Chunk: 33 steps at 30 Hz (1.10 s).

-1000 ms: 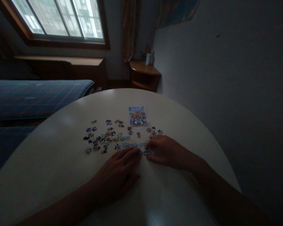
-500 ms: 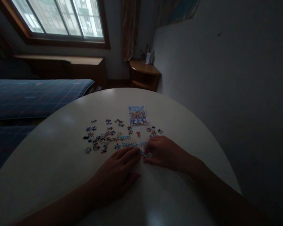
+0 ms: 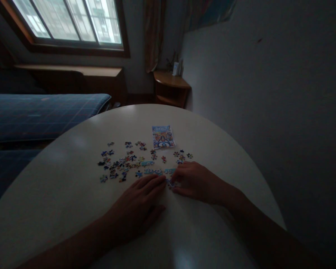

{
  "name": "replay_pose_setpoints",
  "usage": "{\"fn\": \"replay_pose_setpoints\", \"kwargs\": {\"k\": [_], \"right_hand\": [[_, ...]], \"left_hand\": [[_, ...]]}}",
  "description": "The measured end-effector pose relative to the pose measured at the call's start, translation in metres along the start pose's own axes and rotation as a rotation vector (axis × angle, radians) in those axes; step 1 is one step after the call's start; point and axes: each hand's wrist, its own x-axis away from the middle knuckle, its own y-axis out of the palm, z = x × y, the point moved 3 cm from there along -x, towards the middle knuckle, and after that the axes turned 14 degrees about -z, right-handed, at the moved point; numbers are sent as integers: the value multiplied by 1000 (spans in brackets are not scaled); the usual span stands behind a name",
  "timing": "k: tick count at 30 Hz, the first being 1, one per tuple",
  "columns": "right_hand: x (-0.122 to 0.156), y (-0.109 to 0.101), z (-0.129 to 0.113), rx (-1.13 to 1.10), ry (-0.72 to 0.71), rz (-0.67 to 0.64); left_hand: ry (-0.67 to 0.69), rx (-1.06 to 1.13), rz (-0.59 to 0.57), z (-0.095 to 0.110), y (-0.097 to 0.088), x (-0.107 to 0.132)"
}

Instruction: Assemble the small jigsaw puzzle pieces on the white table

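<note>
The little blue-and-white jigsaw pieces (image 3: 170, 183) between the two hands have turned a bit; a second ago they lay straighter across, and now they slope down to the right. To me that means the fingers are busy with just this one spot, though I can't tell if the pieces are locked together. The bare left hand (image 3: 141, 199) has hardly moved: it lies flat, palm down, fingers stretched out, with the tips right at the left end of those pieces. The bare right hand (image 3: 194, 181) is curled, its thumb and fingers around the other end, and I can't tell if it is pinching them or just touching. Just past the fingertips are a short strip of light blue puzzle (image 3: 153, 172) and another light blue bit (image 3: 169, 170). Lots of loose, knobbly, many-coloured pieces (image 3: 120, 163) are spread out to the left, with a few more past the right hand. Farther off lies a shiny, bright blue-and-orange picture packet (image 3: 163, 137). All of it sits on a big, round, white table (image 3: 72, 209). Past that are a blue checked mattress (image 3: 44, 112) and a brown wooden corner shelf (image 3: 170, 79).
</note>
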Motion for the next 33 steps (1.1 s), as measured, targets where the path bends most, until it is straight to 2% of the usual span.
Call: {"fn": "replay_pose_setpoints", "kwargs": {"k": [9,17,33], "right_hand": [[-2,1,0,-41,-29,0],[6,-6,14,-56,60,17],[2,-3,1,-48,13,-27]], "left_hand": [[26,-29,6,0,2,-1],[8,-62,-11,1,3,1],[25,-87,-4,1,2,1]]}}
